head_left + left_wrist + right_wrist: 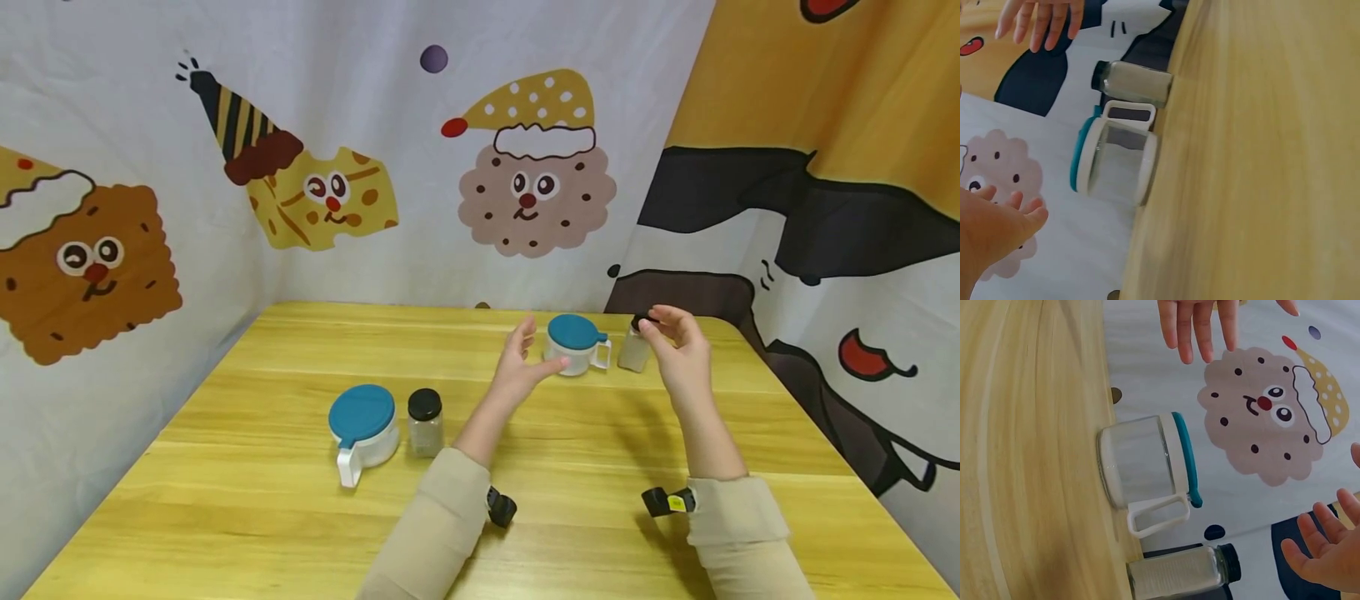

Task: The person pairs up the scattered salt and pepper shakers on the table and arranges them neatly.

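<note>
Near the table's back edge stands a clear jar with a teal lid and white handle [573,346] [1119,159] [1141,459], upright, pale contents inside. Just right of it is a black-capped shaker jar [633,352] [1138,82] [1179,573]. My left hand [521,362] [1000,231] is raised left of the teal-lidded jar, fingers apart, holding nothing. My right hand [684,350] [1329,550] hovers by the shaker, fingers loosely bent; the wrist views show it apart from the shaker and holding nothing.
Nearer on the left stand a second teal-lidded jar [363,425], its handle toward the front, and a second black-capped shaker [425,425] beside it. Behind the wooden table [577,517] hangs a white curtain [337,67] printed with cartoon biscuits.
</note>
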### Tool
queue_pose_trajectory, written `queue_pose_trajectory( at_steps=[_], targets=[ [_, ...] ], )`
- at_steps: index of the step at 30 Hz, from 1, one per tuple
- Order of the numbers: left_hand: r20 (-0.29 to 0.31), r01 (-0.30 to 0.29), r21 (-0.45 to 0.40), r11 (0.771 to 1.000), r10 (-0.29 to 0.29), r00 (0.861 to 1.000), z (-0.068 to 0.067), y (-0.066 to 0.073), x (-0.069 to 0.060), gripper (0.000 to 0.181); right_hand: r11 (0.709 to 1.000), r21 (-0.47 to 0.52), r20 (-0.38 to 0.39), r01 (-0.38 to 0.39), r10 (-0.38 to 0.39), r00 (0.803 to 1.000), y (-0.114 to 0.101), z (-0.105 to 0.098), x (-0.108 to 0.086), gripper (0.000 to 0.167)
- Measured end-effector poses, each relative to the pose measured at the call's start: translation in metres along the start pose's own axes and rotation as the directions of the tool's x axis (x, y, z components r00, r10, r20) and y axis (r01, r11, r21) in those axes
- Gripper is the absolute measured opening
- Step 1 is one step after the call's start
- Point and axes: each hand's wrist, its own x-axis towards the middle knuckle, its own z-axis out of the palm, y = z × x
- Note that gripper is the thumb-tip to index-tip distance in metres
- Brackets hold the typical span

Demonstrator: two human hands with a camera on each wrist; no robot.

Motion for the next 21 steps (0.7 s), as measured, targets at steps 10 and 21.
queue_pose_trajectory(
  at_steps=[10, 21],
  targets=[
    [-0.013, 0.017, 0.059, 0.998, -0.016, 1.000, 0.010, -0.007, 0.016, 0.089, 0.998, -0.006, -0.053, -0.057, 0.057, 0.997, 0.012, -0.003, 0.011, 0.036],
    [-0.045, 0.041, 0.109, 0.993, -0.036, 0.998, 0.020, -0.022, 0.031, 0.090, 0.996, 0.004, -0.082, -0.088, 0.088, 0.993, 0.025, -0.006, 0.021, 0.037]
  ],
)
